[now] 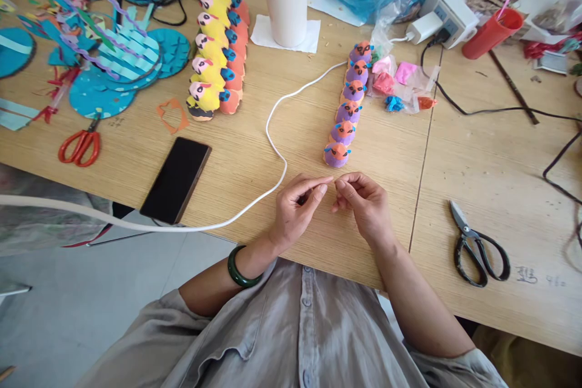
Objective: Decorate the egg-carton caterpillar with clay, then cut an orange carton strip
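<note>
My left hand (297, 206) and my right hand (366, 206) meet at the table's near edge, fingertips almost touching. Thumb and index finger of each are drawn together in a pinch; anything between them is too small to make out. Just beyond lies a row of purple egg-carton cups (343, 133) topped with orange clay faces, black eyes and blue ears. Small bags of soft clay (384, 83) in pink, red, blue and orange lie to the right of the row's far end.
A white cable (273, 139) curves across the table past a phone (176, 180). Red-handled scissors (80, 144) lie left, black-handled scissors (477, 248) right. Yellow and orange clay-covered rows (213, 42) stand near a white flask (287, 3). A power strip (450, 15) and red cup (493, 33) are back right.
</note>
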`<state>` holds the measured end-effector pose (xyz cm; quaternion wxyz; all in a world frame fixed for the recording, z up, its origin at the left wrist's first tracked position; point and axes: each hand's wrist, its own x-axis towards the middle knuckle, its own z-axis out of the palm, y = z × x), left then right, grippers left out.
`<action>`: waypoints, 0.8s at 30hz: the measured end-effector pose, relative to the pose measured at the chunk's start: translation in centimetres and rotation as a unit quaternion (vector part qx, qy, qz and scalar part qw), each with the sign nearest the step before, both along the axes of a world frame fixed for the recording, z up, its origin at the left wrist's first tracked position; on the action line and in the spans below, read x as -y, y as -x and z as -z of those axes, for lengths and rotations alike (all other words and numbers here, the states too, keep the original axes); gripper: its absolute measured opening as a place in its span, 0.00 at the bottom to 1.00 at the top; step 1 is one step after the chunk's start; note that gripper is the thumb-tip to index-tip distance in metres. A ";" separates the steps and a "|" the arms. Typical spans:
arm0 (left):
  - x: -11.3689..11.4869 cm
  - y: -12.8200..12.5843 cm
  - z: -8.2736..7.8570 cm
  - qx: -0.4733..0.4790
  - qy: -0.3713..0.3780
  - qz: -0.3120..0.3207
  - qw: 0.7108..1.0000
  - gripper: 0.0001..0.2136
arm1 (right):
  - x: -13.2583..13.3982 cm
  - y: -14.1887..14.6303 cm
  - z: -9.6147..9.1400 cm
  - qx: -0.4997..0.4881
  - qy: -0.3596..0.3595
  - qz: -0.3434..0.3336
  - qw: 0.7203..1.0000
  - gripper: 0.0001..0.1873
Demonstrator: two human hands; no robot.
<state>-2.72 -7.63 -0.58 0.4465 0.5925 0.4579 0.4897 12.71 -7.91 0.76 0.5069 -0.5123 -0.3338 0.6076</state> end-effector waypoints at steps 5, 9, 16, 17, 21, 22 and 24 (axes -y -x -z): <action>0.0 0.0 -0.2 0.013 0.016 -0.009 1.000 0.09 | 0.0 -0.1 0.2 -0.011 0.007 -0.002 1.000 0.22; 0.0 0.0 -0.2 0.016 0.019 -0.011 1.000 0.09 | 0.0 -0.1 0.2 -0.014 0.012 -0.002 1.000 0.21; 0.0 0.1 -0.1 0.012 0.023 -0.007 1.000 0.09 | -0.1 0.0 0.2 0.000 0.018 0.019 1.000 0.23; 0.0 0.1 -0.1 0.013 0.024 -0.006 1.000 0.09 | -0.1 0.0 0.2 0.003 0.021 0.015 1.000 0.23; 0.0 0.0 -0.1 0.016 0.027 -0.006 0.999 0.09 | -0.1 0.0 0.1 0.016 0.021 0.014 1.000 0.25; 0.0 0.0 -0.1 0.017 0.029 -0.001 0.999 0.09 | -0.1 0.0 0.1 0.019 0.021 0.010 1.000 0.25; 0.0 -0.1 0.0 0.021 0.033 0.011 0.999 0.09 | 0.0 0.1 0.0 0.024 0.018 -0.001 1.000 0.25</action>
